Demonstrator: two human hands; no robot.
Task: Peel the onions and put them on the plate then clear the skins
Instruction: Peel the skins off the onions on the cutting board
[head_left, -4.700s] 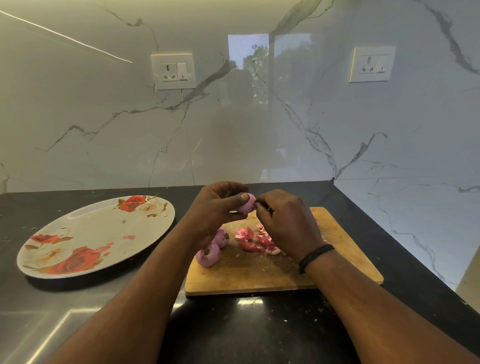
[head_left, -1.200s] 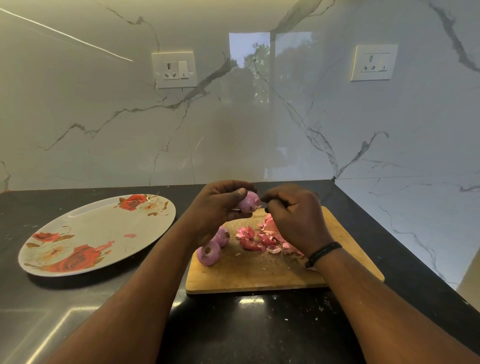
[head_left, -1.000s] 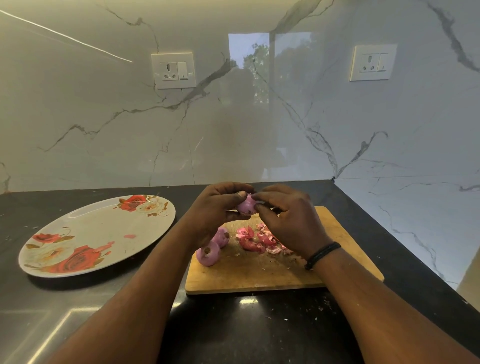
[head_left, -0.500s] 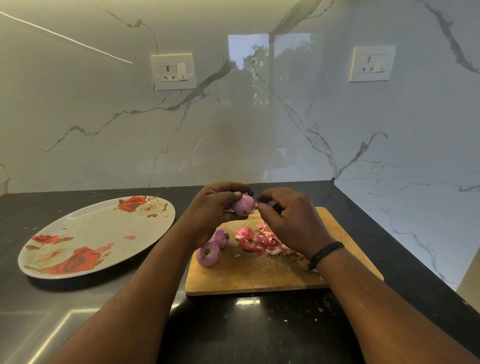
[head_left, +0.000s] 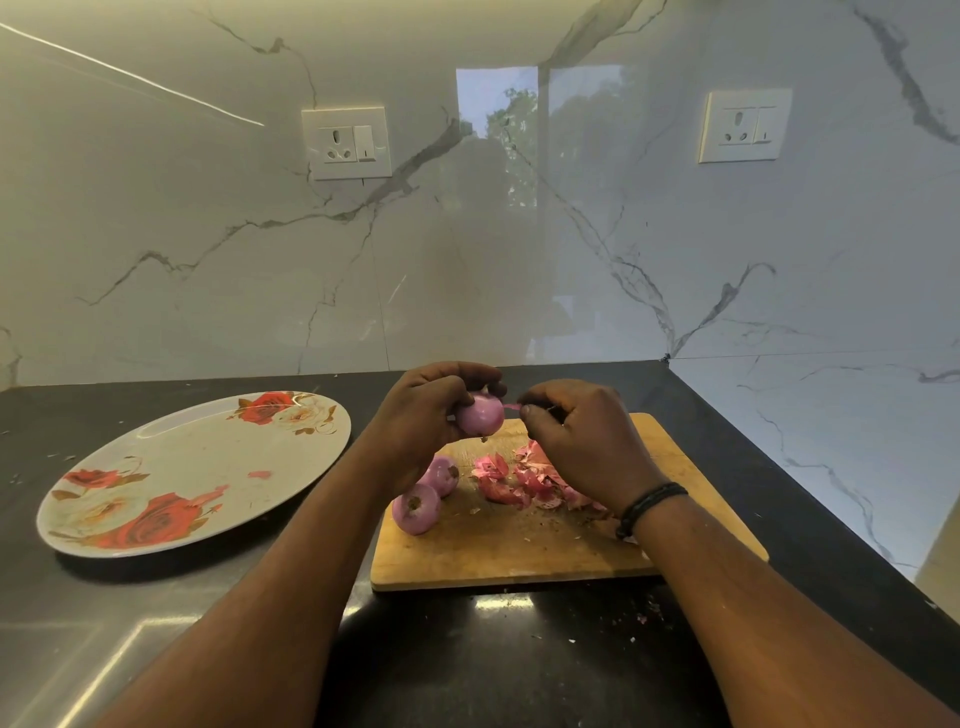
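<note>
Head view, the only one. Left hand (head_left: 423, 415) cups an onion (head_left: 481, 414) in the air above the far edge of the board (head_left: 519, 551), fingers wrapped over its top and back. Right hand (head_left: 582, 441) is closed in a pinch on a thin strip of skin (head_left: 511, 406) that runs from the onion's right side to the fingertips. Strip looks taut and not yet torn free.

Progress, judged from the layout: mid-peel. The held onion shows smooth, pale pink-purple flesh over most of its visible face, so it seems nearly bare; only that strip is seen hanging on. Two more onions (head_left: 428, 493) lie on the board, touching each other, just below the left wrist. Both are glossy and pale, with a dark root spot facing the camera; they look peeled, though their far sides are hidden.

The plate (head_left: 171, 447), floral, sits on the counter (head_left: 467, 665) to the left, well apart from the board. No onion is on it; a few small pink flecks show on its face. So nothing is plated yet.

A pile of skins (head_left: 519, 480) lies on the board under and beside the right hand, pink-red, curled and papery. Small crumbs are scattered on the board and on the counter in front. Clearing is not begun.

Left to do: finish this strip, move three onions to the plate, gather skins.
</note>
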